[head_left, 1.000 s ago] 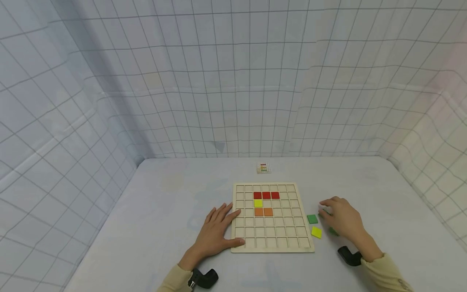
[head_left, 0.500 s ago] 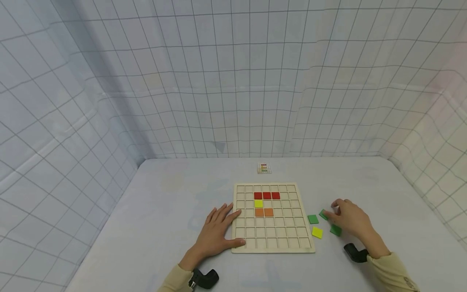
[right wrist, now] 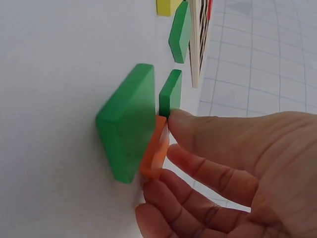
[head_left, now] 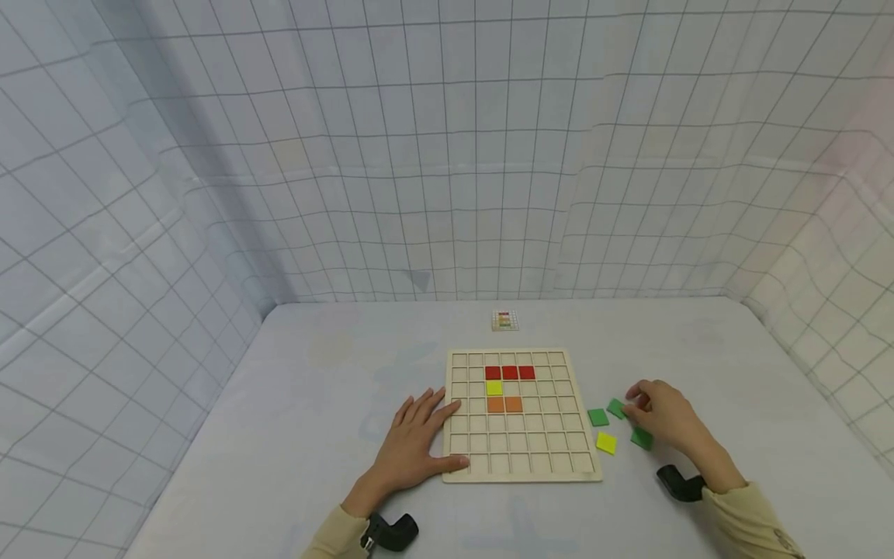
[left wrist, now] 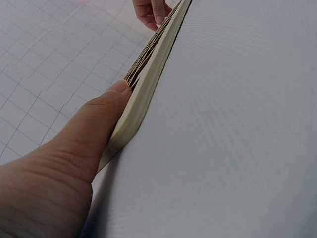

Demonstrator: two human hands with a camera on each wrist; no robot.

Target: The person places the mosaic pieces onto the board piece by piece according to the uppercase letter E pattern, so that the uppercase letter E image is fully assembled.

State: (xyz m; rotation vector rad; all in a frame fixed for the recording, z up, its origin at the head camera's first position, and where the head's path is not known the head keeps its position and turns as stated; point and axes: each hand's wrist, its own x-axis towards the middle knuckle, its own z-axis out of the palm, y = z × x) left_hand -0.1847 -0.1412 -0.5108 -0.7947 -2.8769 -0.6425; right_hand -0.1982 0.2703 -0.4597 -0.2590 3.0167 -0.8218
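Observation:
My left hand (head_left: 412, 450) lies with fingers spread along the left edge of a wooden grid board (head_left: 517, 473), its thumb (left wrist: 96, 116) over the near left corner. Right of the board, my right hand (head_left: 663, 415) bends down to the table. In the right wrist view its thumb and fingers pinch an orange tile (right wrist: 156, 148) by opposite edges; the head view hides that tile. Close around it lie a large-looking near green tile (right wrist: 130, 124), a second green tile (right wrist: 171, 94) by the thumb tip, and a third green tile (head_left: 597, 418) nearer the board.
A yellow tile (head_left: 606, 442) lies beside the board's right edge. Set in the grid are three red tiles (head_left: 510, 373), one yellow tile (head_left: 494, 388) and two orange tiles (head_left: 504, 404). Behind the board is a small pattern card (head_left: 505, 321). Checked cloth walls (head_left: 447, 194) surround the table.
My right hand has moved a little to the right, uncovering two green tiles it had partly hidden, and its fingers have drawn in. My left hand stays on the board.

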